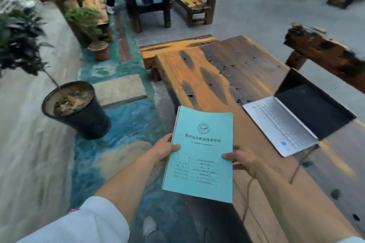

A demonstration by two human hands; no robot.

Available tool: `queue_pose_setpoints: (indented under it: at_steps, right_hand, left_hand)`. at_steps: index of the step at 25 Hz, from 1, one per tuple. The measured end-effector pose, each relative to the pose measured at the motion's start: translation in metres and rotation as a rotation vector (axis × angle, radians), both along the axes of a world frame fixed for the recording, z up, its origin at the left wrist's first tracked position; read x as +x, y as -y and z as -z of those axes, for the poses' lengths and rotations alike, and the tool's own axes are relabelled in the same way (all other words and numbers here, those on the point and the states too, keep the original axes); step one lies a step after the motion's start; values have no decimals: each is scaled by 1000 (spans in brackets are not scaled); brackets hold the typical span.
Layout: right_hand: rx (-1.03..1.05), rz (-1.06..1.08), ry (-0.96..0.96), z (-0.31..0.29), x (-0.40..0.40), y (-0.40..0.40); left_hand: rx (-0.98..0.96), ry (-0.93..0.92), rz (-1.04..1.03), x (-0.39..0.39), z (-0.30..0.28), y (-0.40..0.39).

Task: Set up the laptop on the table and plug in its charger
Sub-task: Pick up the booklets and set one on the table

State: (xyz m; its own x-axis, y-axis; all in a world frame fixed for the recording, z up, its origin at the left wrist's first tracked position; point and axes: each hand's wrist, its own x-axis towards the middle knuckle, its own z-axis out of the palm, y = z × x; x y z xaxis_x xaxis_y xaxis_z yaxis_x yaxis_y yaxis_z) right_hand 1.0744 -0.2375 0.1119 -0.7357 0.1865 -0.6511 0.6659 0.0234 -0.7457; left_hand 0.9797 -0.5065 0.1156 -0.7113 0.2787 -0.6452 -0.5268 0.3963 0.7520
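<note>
Teal booklet [199,154] over table edge; black plant pot [79,112] on floor; bench [194,1] beyond.

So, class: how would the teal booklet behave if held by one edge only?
The booklet is thin and paper-covered, so it would probably droop. Both hands, left and right, hold its sides, hinting it needs support. It looks light, and its bound left edge is likely stiffest.

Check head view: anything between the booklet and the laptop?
Only bare wooden table separates the booklet from the laptop in the head view.
</note>
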Motion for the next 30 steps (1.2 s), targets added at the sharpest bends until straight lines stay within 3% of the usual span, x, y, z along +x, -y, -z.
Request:
queue_pose_setpoints:
  at_steps: [10, 16, 30]
  right_hand:
    - [12, -218, 61, 21, -148, 187]
    - [2, -385, 67, 19, -215, 263]
    - [59, -435, 48, 18, -355, 281]
  left_hand:
    - [41, 51, -264, -83, 24, 202]
    - [65, 57, -432, -104, 33, 283]
    - [53, 53, -452, -232, 28, 299]
